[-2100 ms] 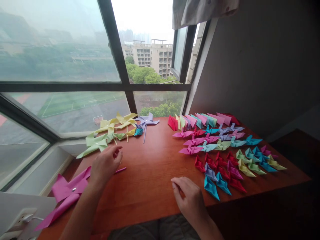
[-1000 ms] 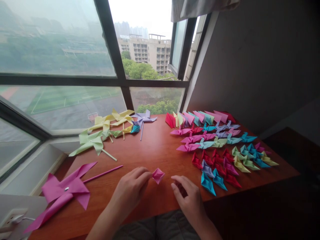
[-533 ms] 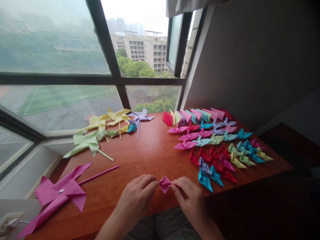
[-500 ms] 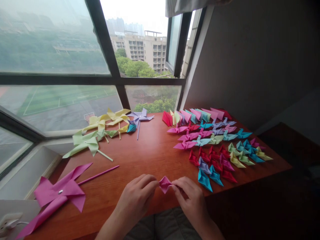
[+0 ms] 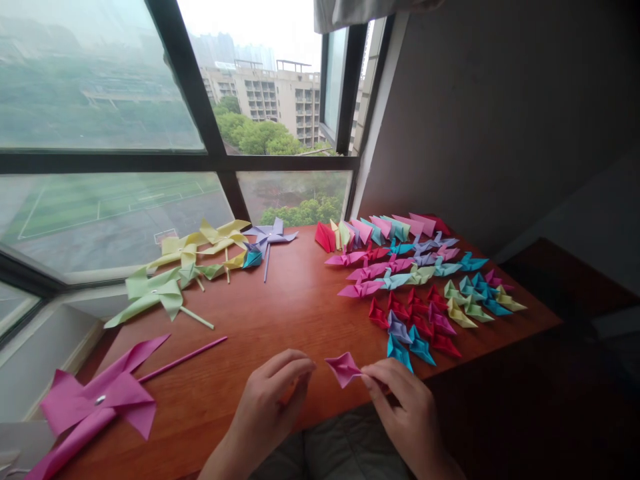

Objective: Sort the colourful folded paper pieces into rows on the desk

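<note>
A small pink folded paper boat [image 5: 343, 369] is held by its right tip between the thumb and fingers of my right hand [image 5: 400, 403]. Its left tip points free toward my left hand [image 5: 273, 400], which is off the paper with its fingers curved and a gap between thumb and fingers. Both hands are over the near edge of the wooden table. Closest to my right hand are two blue paper boats [image 5: 400, 352], with a purple one [image 5: 399, 327] and several red ones [image 5: 420, 325] behind them.
Rows of paper cranes [image 5: 360, 289] and folded pieces [image 5: 373, 230] stand at the table's [image 5: 295, 307] back right. Yellow, green and purple pinwheels [image 5: 271, 237] lie at the back left. A large magenta pinwheel [image 5: 100, 400] is at the front left, below the window.
My left hand has let go of the pink paper boat and moved away from it. My right hand has shifted right with the boat. The view has turned slightly right.
</note>
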`<control>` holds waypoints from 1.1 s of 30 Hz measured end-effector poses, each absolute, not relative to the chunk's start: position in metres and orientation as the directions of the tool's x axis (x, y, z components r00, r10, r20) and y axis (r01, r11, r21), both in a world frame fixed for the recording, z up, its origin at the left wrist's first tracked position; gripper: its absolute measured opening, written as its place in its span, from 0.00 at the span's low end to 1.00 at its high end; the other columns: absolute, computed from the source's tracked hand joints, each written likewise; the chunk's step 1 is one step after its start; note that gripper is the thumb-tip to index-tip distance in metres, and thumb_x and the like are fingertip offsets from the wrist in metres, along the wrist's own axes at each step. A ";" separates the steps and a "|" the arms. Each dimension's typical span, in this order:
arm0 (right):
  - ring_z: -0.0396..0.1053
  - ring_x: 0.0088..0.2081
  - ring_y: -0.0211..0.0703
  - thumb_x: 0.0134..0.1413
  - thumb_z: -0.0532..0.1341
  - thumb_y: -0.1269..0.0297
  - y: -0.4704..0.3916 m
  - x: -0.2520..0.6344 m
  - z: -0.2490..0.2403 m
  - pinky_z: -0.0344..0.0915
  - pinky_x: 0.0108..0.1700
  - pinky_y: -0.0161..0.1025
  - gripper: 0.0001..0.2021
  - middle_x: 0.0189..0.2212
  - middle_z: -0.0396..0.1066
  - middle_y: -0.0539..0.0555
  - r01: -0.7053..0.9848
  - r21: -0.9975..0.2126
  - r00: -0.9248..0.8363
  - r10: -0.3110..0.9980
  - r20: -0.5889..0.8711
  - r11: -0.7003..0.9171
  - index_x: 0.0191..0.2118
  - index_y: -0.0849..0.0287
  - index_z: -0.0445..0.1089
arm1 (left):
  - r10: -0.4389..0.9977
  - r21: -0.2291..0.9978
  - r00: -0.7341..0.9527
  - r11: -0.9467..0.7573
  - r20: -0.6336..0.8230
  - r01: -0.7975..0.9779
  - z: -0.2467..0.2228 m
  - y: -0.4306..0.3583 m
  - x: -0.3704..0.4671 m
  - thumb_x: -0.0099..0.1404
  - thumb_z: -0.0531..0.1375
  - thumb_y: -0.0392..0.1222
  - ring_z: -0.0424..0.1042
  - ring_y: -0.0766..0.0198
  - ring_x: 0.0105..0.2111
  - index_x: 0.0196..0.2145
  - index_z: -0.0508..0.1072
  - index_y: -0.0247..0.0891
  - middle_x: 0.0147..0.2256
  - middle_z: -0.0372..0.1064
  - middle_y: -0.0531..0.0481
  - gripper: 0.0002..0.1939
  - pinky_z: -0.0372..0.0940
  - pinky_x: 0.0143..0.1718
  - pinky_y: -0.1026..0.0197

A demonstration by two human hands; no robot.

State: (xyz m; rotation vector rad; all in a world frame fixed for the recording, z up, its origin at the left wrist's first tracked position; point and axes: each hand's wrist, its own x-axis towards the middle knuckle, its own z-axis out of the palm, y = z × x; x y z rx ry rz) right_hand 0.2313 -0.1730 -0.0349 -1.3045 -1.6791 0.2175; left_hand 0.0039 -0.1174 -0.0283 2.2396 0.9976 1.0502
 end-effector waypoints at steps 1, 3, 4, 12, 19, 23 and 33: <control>0.75 0.32 0.41 0.63 0.59 0.69 -0.175 0.236 -0.034 0.71 0.35 0.34 0.07 0.30 0.75 0.52 0.664 -0.635 0.053 0.822 0.567 0.394 0.37 0.55 0.74 | 0.777 0.663 0.435 -0.621 0.455 0.417 -0.028 -0.117 0.004 0.68 0.54 0.32 0.75 0.65 0.33 0.40 0.74 0.41 0.34 0.75 0.46 0.10 0.71 0.34 0.67; 0.76 0.34 0.42 0.63 0.59 0.67 -0.181 0.251 -0.031 0.72 0.38 0.35 0.07 0.32 0.76 0.53 0.704 -0.626 0.106 0.822 0.559 0.335 0.37 0.54 0.75 | 0.791 0.666 0.420 -0.606 0.445 0.435 -0.030 -0.114 0.001 0.68 0.54 0.33 0.75 0.65 0.32 0.39 0.74 0.41 0.34 0.75 0.46 0.09 0.70 0.33 0.67; 0.76 0.35 0.42 0.63 0.59 0.66 -0.184 0.260 -0.031 0.72 0.39 0.35 0.07 0.33 0.77 0.53 0.728 -0.619 0.140 0.820 0.555 0.294 0.38 0.54 0.76 | 0.800 0.667 0.413 -0.595 0.436 0.448 -0.033 -0.112 -0.001 0.68 0.54 0.34 0.75 0.65 0.32 0.38 0.75 0.40 0.34 0.75 0.46 0.09 0.70 0.33 0.67; 0.75 0.37 0.48 0.60 0.60 0.48 -0.209 0.364 -0.041 0.68 0.41 0.40 0.18 0.37 0.78 0.56 0.827 -0.523 0.525 0.620 0.584 -0.207 0.39 0.57 0.78 | 0.863 0.689 0.369 -0.501 0.346 0.524 -0.058 -0.100 -0.014 0.68 0.54 0.34 0.76 0.64 0.35 0.42 0.75 0.41 0.37 0.76 0.48 0.10 0.70 0.35 0.66; 0.75 0.32 0.51 0.58 0.57 0.41 -0.217 0.414 -0.076 0.66 0.34 0.42 0.26 0.35 0.78 0.59 0.716 -0.536 0.694 0.536 0.480 -0.447 0.41 0.60 0.78 | 0.873 0.677 0.375 -0.482 0.312 0.556 -0.056 -0.099 -0.012 0.67 0.55 0.37 0.77 0.61 0.35 0.41 0.76 0.41 0.36 0.78 0.47 0.10 0.71 0.36 0.63; 0.75 0.32 0.50 0.57 0.57 0.41 -0.213 0.416 -0.090 0.66 0.35 0.42 0.26 0.36 0.79 0.59 0.697 -0.561 0.708 0.553 0.440 -0.446 0.41 0.60 0.78 | 0.870 0.674 0.371 -0.487 0.323 0.556 -0.058 -0.099 -0.013 0.67 0.55 0.37 0.77 0.61 0.35 0.41 0.76 0.42 0.36 0.78 0.48 0.10 0.72 0.37 0.63; 0.74 0.31 0.50 0.57 0.56 0.40 -0.200 0.405 -0.092 0.67 0.36 0.42 0.27 0.33 0.78 0.60 0.694 -0.573 0.708 0.555 0.436 -0.436 0.39 0.61 0.78 | 0.859 0.656 0.390 -0.508 0.333 0.558 -0.057 -0.098 -0.013 0.67 0.56 0.35 0.77 0.62 0.36 0.42 0.75 0.41 0.37 0.78 0.49 0.09 0.71 0.38 0.64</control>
